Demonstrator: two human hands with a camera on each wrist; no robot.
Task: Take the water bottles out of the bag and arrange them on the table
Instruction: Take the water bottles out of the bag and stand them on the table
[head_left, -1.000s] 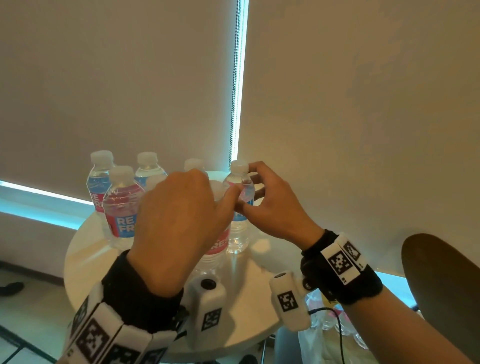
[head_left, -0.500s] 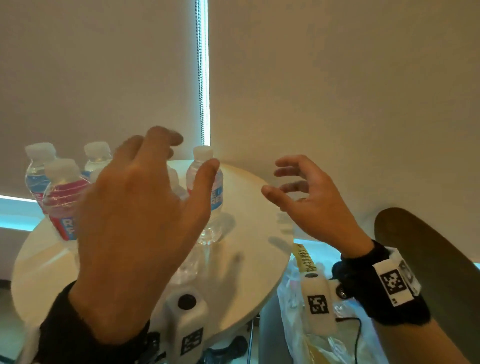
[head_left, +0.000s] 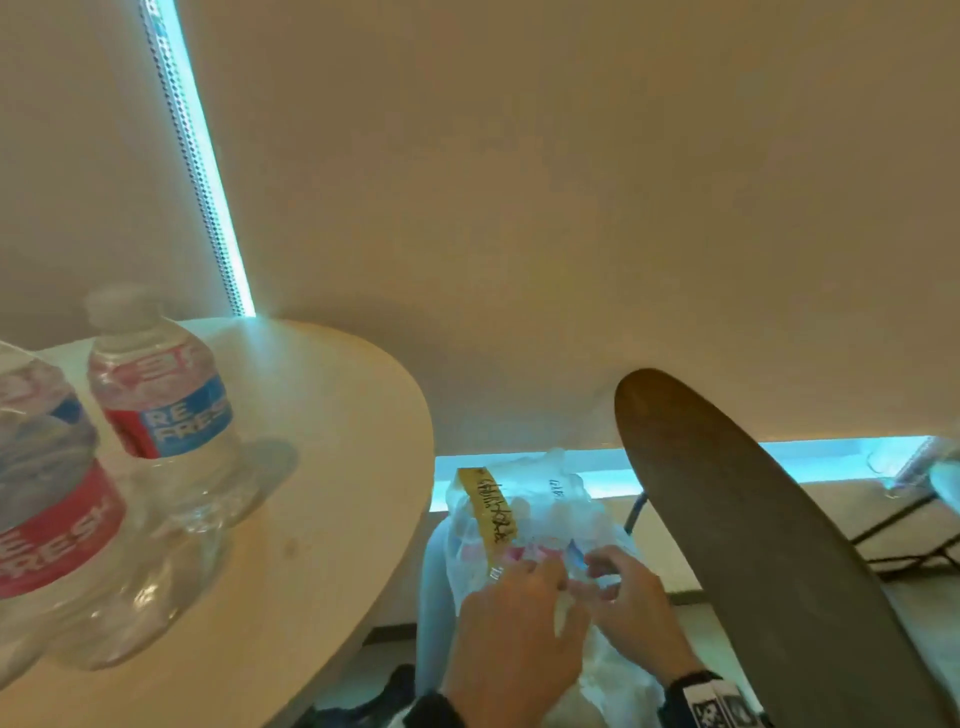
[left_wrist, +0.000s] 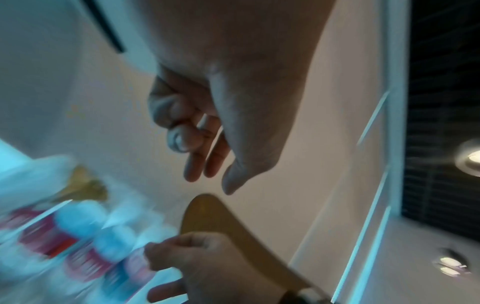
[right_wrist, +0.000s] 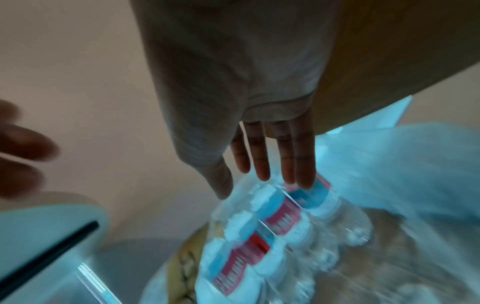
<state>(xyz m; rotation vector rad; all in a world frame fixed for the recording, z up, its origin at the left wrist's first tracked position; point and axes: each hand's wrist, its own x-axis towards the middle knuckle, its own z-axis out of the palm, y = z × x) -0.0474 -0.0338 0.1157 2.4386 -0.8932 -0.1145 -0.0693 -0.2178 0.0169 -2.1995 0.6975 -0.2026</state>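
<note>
Two clear water bottles with red and blue labels stand on the round white table (head_left: 322, 467): one farther back (head_left: 161, 410), one nearer at the left edge (head_left: 47, 519). A clear plastic bag (head_left: 561, 499) with a yellow tag sits below the table's right rim, with several more bottles (right_wrist: 280, 216) packed inside. My left hand (head_left: 540, 577) hovers over the bag's mouth with fingers loosely bent (left_wrist: 211, 181), holding nothing. My right hand (head_left: 602, 566) reaches in with straight fingers (right_wrist: 254, 185), its fingertips (right_wrist: 303, 183) on a blue label.
A dark brown chair back (head_left: 753, 545) rises close on the right of the bag. Beige roller blinds hang behind, with a bright window strip below them. Black chair legs (head_left: 893, 519) and floor show at the far right.
Both hands left the bottles on the table and dropped to the bag at the right. The view swung right and down, so only two table bottles remain in sight.
</note>
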